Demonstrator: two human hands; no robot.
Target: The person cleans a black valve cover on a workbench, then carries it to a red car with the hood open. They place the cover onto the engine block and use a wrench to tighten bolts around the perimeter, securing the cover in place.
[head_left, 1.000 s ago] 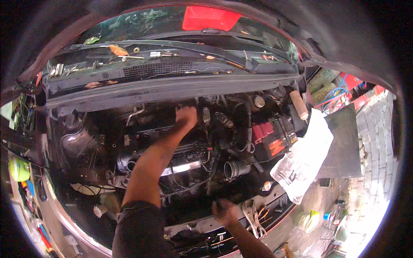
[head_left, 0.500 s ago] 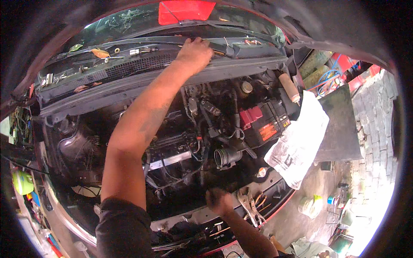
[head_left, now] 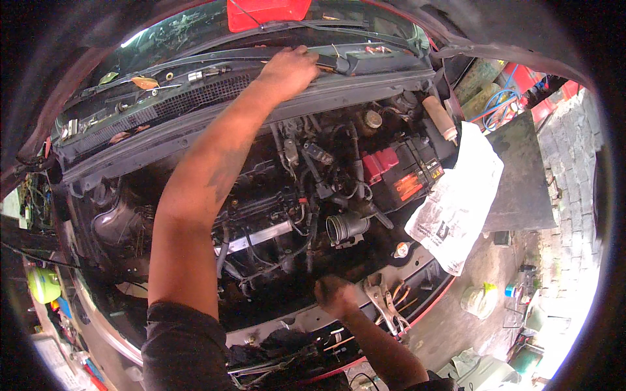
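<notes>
My left hand (head_left: 289,70) reaches across the engine bay to the black cowl (head_left: 195,103) below the windshield. Its fingers are bent down near the base of a wiper arm (head_left: 326,32), and the fingertips are hidden. My right hand (head_left: 336,296) is closed and in shadow, low at the front of the bay by the metal front crossmember (head_left: 287,329). What it grips, if anything, cannot be made out. Just right of it, locking pliers (head_left: 385,303) lie on the crossmember. The engine (head_left: 254,195) sits beneath my left forearm, and an open round duct (head_left: 345,228) stands farther right.
A battery (head_left: 407,179) with a red terminal cover is at the right, partly beside a white printed sheet (head_left: 456,202) draped over the fender. A small metal socket (head_left: 199,76) and dry leaves lie on the cowl. The raised hood (head_left: 521,49) arches overhead.
The whole view has shifted slightly. Both hands stay in nearly the same places, the left at the cowl and the right at the front crossmember.
</notes>
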